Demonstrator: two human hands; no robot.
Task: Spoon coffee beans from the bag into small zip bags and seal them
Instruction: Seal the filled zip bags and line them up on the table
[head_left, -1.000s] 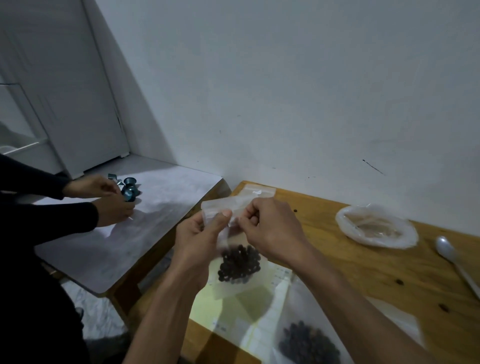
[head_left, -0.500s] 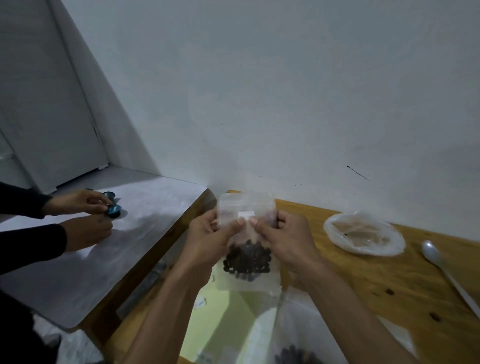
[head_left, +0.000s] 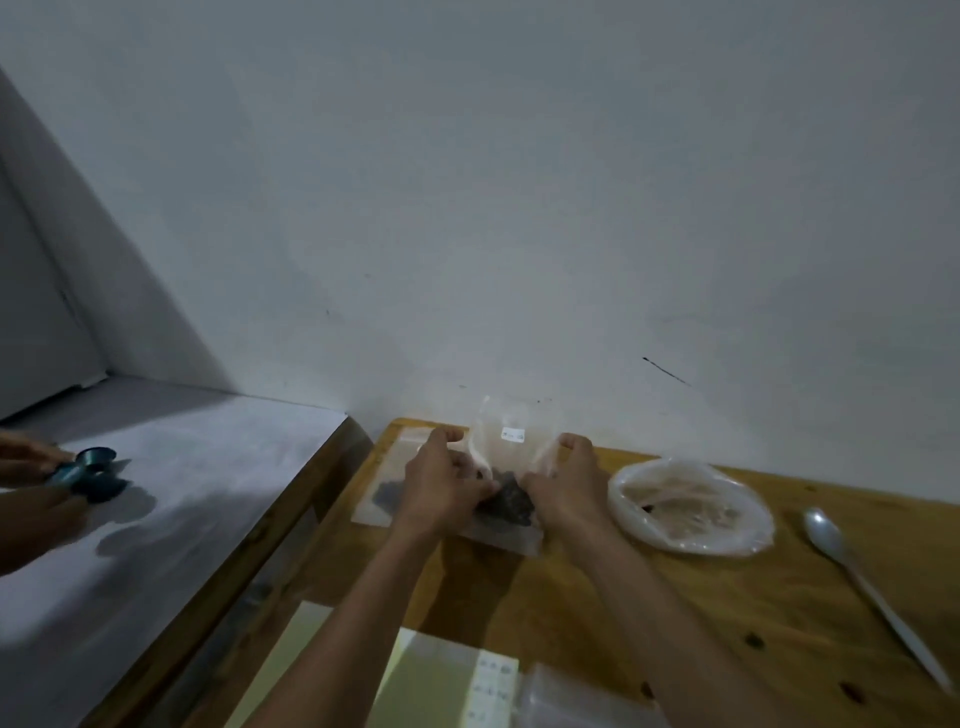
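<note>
A small clear zip bag with dark coffee beans in its bottom stands low over the wooden table, near the wall. My left hand grips its left side and my right hand grips its right side, fingers curled round the plastic. Under my left hand lies another small bag with beans, flat on the table. A white plastic spoon lies at the right. The corner of a larger clear bag shows at the bottom edge.
A crumpled clear plastic bag sits right of my hands. Pale yellow sheets lie at the table's near edge. On a grey table at the left, another person's hands hold teal capsules.
My hands have carried the bag with beans away from me and down to the table by the wall, beside another filled bag. The camera has tilted up.
</note>
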